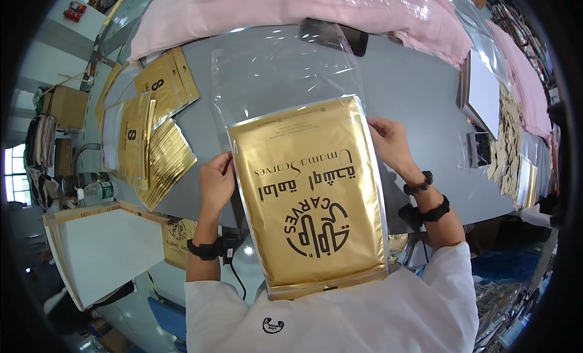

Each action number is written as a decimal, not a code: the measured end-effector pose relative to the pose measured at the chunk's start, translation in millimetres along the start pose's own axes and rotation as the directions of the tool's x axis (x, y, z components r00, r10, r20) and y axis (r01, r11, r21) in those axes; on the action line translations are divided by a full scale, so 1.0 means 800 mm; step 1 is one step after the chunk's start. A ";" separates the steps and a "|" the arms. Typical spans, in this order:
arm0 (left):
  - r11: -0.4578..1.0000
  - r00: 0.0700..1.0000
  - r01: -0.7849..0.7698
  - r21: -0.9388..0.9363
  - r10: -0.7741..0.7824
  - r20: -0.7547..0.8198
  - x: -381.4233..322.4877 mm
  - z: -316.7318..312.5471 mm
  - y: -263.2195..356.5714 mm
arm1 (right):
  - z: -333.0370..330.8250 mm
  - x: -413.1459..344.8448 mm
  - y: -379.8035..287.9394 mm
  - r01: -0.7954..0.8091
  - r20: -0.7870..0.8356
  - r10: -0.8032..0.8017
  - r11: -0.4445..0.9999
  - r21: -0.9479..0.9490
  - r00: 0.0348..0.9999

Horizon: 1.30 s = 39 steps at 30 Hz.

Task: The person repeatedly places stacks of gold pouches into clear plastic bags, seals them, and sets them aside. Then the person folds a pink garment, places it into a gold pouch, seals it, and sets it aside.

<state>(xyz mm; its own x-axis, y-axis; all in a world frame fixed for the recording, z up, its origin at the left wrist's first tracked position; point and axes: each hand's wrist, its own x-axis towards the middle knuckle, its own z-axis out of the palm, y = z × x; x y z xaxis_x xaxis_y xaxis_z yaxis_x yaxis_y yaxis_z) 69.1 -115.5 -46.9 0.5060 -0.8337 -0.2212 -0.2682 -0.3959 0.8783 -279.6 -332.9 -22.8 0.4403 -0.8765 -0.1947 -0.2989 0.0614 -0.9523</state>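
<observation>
A gold foil pouch with dark printed writing lies at a slant before me, its near end against my white shirt. It looks full and flat. From its far edge a clear plastic bag stretches away over the grey table; how far the pouch sits inside it I cannot tell. My left hand pinches the pouch's left edge, near its far corner. On the opposite side my right hand has thumb and fingers closed at the right edge, partly hidden by it. Both wrists wear black bands.
Stacked gold pouches lie on the left of the grey table. Pink fabric covers the far side, beside a black phone-like device. A white box stands right. Left are a plastic bottle and a wood-framed white board.
</observation>
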 end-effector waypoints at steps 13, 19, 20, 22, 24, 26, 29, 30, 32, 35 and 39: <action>0.958 0.924 -0.211 0.192 0.260 -0.281 -0.046 0.026 -0.001 | -0.014 -0.036 -0.002 0.149 -0.028 -0.176 0.901 -0.408 0.984; 0.824 0.867 -0.412 0.388 0.486 -0.111 -0.193 0.027 -0.014 | -0.034 -0.170 0.007 0.075 0.100 -0.028 0.859 -0.506 0.995; 0.896 0.916 -0.329 0.298 0.379 -0.129 -0.219 0.033 -0.017 | -0.037 -0.189 0.006 0.043 0.097 0.004 0.877 -0.478 0.995; 0.985 0.988 -0.133 0.109 0.140 -0.062 -0.251 0.033 -0.028 | -0.043 -0.214 0.005 -0.065 0.097 0.117 0.902 -0.427 0.988; 0.991 0.992 0.093 -0.094 -0.085 0.092 -0.267 0.028 -0.039 | -0.046 -0.233 0.002 -0.172 0.107 0.220 0.923 -0.344 0.970; 0.877 0.960 0.198 -0.438 -0.083 0.268 -0.275 0.029 -0.046 | -0.040 -0.246 0.000 -0.098 0.123 0.111 0.990 -0.105 0.986; 0.856 0.887 0.247 -0.455 -0.010 0.463 -0.281 0.037 -0.044 | -0.030 -0.258 -0.002 0.022 0.299 -0.035 0.999 0.047 0.954; 0.856 0.878 0.255 -0.450 -0.009 0.479 -0.283 0.043 -0.038 | -0.018 -0.262 0.000 0.005 0.268 -0.004 1.000 -0.003 0.963; 0.837 0.901 0.259 -0.482 -0.030 0.432 -0.285 0.058 -0.021 | -0.002 -0.261 0.002 -0.060 0.199 0.048 0.997 0.051 0.979; 0.782 0.970 0.215 -0.585 -0.101 0.221 -0.284 0.082 0.014 | 0.011 -0.238 0.009 -0.156 0.179 0.110 0.952 0.263 0.978; 0.672 0.945 0.325 -0.665 -0.244 0.216 -0.266 0.076 0.047 | 0.016 -0.227 0.010 0.151 0.040 -0.153 0.987 0.047 0.987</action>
<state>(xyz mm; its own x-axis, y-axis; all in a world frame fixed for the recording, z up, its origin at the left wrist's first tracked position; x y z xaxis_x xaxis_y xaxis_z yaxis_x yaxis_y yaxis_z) -98.7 23.8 7.4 0.3671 -0.7745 -0.5152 0.5298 -0.2812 0.8002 -351.1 -166.8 2.3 0.5144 -0.8557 -0.0561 -0.1887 -0.0491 -0.9808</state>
